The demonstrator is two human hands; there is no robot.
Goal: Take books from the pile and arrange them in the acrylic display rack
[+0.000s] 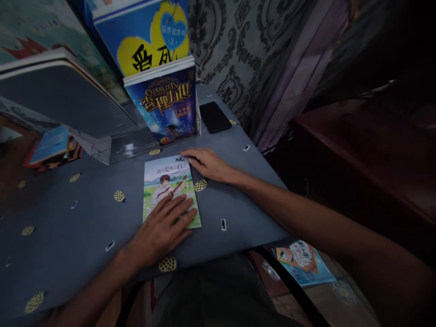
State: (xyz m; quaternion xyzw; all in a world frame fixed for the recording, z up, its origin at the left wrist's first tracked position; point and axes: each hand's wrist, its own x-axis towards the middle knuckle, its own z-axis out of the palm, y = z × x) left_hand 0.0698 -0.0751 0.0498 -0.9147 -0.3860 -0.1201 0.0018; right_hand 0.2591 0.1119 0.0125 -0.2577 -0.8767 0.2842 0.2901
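Observation:
A thin paperback book [160, 170] with a drawn guitar player on its cover lies closed and face up on the table. My left hand [166, 222] rests flat on its lower part, fingers stretched over the picture, hiding the lower left of the cover. At the book's upper right corner is my right hand [206, 163], its fingers extended and touching the edge, the thumb tucked beside them. Neither hand grips anything.
Behind the book, a clear acrylic stand [136, 147] carries upright books, in front a dark blue one [166, 109]. A black phone [215, 118] lies to its right. More books [51, 145] are stacked at left. Below the table's right edge lies another book [306, 263].

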